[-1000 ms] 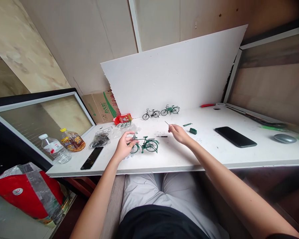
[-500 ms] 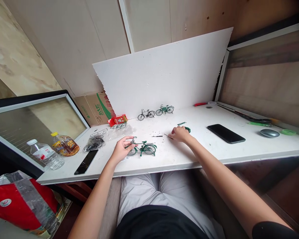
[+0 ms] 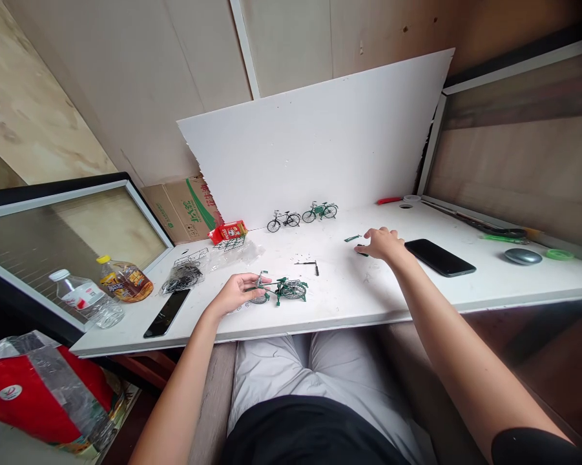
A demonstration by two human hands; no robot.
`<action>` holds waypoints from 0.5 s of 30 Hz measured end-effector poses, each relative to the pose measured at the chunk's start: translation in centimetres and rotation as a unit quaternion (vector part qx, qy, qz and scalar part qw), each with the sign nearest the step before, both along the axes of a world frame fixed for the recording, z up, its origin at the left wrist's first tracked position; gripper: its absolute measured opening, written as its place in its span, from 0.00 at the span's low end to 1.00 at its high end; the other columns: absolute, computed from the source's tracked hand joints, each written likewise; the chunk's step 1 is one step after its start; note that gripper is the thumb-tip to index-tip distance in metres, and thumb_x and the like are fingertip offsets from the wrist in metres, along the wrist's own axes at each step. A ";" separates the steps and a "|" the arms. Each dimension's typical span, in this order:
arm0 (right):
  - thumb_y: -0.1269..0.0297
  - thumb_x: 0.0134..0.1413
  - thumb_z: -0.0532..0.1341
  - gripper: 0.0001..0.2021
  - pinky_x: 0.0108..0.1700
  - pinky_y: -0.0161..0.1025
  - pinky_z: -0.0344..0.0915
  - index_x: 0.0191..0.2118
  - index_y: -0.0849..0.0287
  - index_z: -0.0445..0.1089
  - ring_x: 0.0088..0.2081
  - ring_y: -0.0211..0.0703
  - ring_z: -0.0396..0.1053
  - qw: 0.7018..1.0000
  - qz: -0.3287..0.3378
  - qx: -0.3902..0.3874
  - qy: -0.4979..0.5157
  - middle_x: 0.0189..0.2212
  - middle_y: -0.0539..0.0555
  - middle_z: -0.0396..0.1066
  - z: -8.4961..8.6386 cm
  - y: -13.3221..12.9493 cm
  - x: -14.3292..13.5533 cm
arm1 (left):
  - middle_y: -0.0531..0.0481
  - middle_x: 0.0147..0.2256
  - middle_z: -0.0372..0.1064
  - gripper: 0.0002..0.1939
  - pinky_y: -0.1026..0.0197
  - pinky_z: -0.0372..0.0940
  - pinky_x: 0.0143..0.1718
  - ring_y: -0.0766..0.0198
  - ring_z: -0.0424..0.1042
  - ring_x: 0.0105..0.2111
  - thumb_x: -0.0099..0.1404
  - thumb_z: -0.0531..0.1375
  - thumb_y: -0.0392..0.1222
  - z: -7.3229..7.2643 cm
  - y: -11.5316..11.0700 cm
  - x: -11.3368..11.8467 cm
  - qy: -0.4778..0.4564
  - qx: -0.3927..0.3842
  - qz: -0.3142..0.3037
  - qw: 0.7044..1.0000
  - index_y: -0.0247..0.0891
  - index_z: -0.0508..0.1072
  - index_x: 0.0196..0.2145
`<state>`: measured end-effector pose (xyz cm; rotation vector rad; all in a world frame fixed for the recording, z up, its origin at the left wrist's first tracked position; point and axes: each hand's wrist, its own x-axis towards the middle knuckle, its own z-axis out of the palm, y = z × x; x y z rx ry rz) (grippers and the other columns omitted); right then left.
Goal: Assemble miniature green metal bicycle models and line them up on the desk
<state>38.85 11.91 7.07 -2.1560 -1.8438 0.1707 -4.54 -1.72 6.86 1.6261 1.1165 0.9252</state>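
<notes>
My left hand [image 3: 233, 294] grips the front end of a green model bicycle [image 3: 291, 290] near its handlebar, low on the white table. To the right, my right hand [image 3: 380, 244] is over the table with its fingers apart, close to a small dark green part [image 3: 362, 250]; the fingers partly cover that part. Another slim green piece [image 3: 353, 238] lies just left of the fingertips. Between the hands, a thin dark tool or part [image 3: 316, 267] lies among small black bits.
A black model bicycle [image 3: 283, 221] and a green one [image 3: 320, 212] stand by the white board [image 3: 310, 142]. Phones [image 3: 167, 314] [image 3: 440, 258] lie left and right. Bottles [image 3: 126, 279], wire-like parts in plastic [image 3: 183, 276] and a mouse [image 3: 523, 256] are farther out.
My right hand has moved right and a little back, its fingers now spread. The thin tool it held now lies on the table. My left hand stays on the green bicycle, which has shifted slightly.
</notes>
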 end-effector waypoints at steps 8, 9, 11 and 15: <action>0.56 0.59 0.70 0.23 0.49 0.55 0.68 0.58 0.57 0.74 0.57 0.70 0.65 0.997 0.054 -0.048 -0.019 0.57 0.70 0.69 -1.4 0.9 0.4 | 0.37 0.47 0.83 0.21 0.47 0.73 0.56 0.47 0.81 0.49 0.61 0.73 0.56 -0.3 0.3 0.2 0.046 0.040 -0.006 0.998 0.36 0.85 0.43; 0.57 0.59 0.70 0.23 0.49 0.54 0.68 0.59 0.57 0.74 0.57 0.69 0.65 0.997 0.057 -0.051 -0.016 0.57 0.71 0.69 -1.5 1.0 0.5 | 0.38 0.46 0.83 0.20 0.48 0.73 0.56 0.47 0.81 0.48 0.62 0.72 0.56 -0.2 0.3 0.3 0.047 0.047 0.000 0.998 0.37 0.85 0.42; 0.58 0.59 0.70 0.25 0.49 0.54 0.68 0.60 0.57 0.73 0.58 0.69 0.65 0.996 0.067 -0.052 -0.012 0.58 0.70 0.69 -1.6 1.0 0.5 | 0.38 0.45 0.83 0.20 0.49 0.72 0.56 0.49 0.81 0.47 0.63 0.71 0.57 0.1 0.3 0.4 0.046 0.057 0.012 0.997 0.37 0.85 0.41; 0.56 0.57 0.71 0.28 0.52 0.55 0.68 0.62 0.54 0.72 0.58 0.67 0.66 0.993 0.096 -0.065 -0.004 0.58 0.67 0.71 -1.9 0.9 0.1 | 0.39 0.43 0.83 0.18 0.52 0.72 0.54 0.51 0.81 0.45 0.64 0.70 0.57 0.9 -0.1 0.6 0.043 0.062 0.026 0.997 0.38 0.85 0.39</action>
